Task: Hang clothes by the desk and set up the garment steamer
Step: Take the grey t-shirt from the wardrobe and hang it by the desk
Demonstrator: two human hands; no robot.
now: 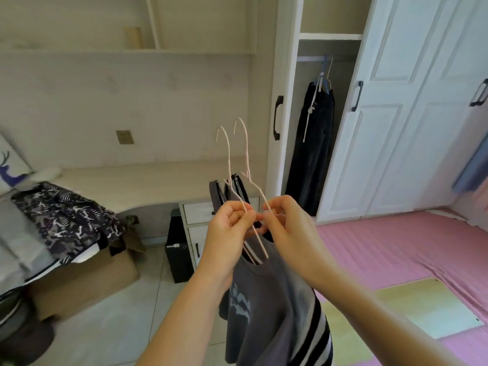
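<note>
Both my hands are up in front of me w/ two pale wire hangers (239, 165), hooks pointing up. My left hand (229, 228) has its fingers curled and pinching the shoulder wire of one hanger; my right hand (284, 220) pinches the wire of the other, fingertips of both hands nearly touching. A grey T-shirt (264, 299) w/ a pale print hangs below from the hangers, and a striped dark garment (320, 336) beside it, prob on the 2nd hanger, can't tell for sure. I reckon I'm still on the hanging step, separating the two hangers. The desk (148, 180) is ahead, well apart from my hands. No steamer in sight yet. Next move needs the hooks untangled, then carried over w/o the shirts slipping off
</note>
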